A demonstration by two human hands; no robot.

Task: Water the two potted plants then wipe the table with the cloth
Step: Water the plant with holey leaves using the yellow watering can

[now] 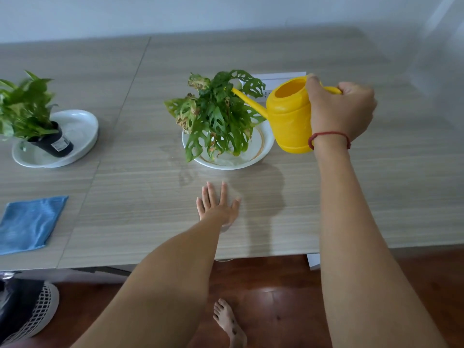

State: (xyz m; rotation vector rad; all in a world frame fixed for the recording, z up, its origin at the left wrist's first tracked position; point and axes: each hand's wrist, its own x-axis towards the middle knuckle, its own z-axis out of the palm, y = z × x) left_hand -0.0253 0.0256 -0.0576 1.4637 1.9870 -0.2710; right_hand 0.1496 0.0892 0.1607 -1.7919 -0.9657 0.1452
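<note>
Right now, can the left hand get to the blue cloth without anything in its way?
Probably yes. The left hand lies flat on the table, holding nothing, and only bare surface separates it from the blue cloth.

Yellow can [288, 116], blue cloth [27, 224], white dishes [82, 136]. Green leaves [216, 114] with holes and brown patches. The surface [326, 197] is grey-streaked woodgrain.

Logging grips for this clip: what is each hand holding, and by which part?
The right hand grips the watering can by its handle; the left hand holds nothing, flat on the table.
</note>
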